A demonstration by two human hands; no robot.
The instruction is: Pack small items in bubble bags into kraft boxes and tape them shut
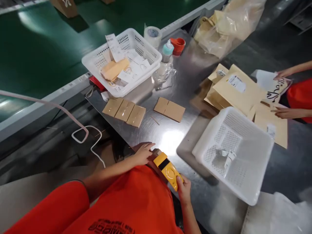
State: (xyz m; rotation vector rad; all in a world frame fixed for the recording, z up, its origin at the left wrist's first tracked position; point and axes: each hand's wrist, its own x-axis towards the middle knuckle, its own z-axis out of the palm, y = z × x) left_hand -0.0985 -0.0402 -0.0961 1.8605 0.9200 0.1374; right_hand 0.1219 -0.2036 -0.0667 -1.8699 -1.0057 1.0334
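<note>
My right hand (184, 190) grips the near end of a yellow handheld scanner (168, 169) at the steel table's front edge. My left hand (143, 152) is curled over a small brown item (156, 152) at the scanner's far end; what it is stays unclear. Two flat cardboard pieces lie ahead: a three-panel one (124, 111) and a two-panel one (170, 109). An almost empty white basket (235, 152) with a few small tags stands just right of my hands.
A second white basket (97, 60) of labels and packets sits at the back left beside a green conveyor (36, 48). Tape roll (152, 34), bottle (167, 50) and orange cup (177, 45) stand behind. Another person's hands (284, 112) handle kraft envelopes (237, 89) at the right.
</note>
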